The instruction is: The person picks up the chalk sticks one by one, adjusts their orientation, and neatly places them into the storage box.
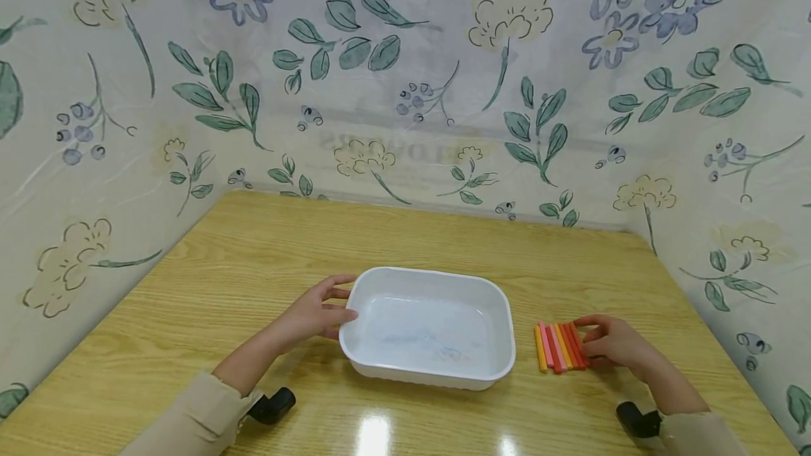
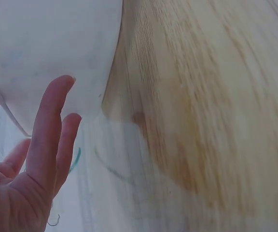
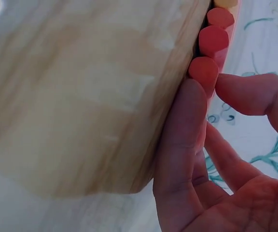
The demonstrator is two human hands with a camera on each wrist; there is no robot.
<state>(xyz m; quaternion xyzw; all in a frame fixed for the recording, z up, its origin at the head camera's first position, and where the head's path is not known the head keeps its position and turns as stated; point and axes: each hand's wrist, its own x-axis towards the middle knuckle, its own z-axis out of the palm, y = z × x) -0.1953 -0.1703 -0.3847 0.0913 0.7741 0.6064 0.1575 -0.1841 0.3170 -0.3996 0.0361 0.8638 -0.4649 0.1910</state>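
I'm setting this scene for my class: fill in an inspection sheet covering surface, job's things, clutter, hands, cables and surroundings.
Surface: wood-grain table, glossy.
Job's things: white tub, upright, nothing lying in it; row of sticks in red, pink and orange, side by side, to its right.
Clutter: nothing seen.
Hands: left hand at the tub's left end, fingers extended; right hand at the row's right end, fingertips by the end stick, pinch unclear. Black devices at both wrists.
Cables: nothing seen.
Surroundings: floral cloth behind the table and along both sides.
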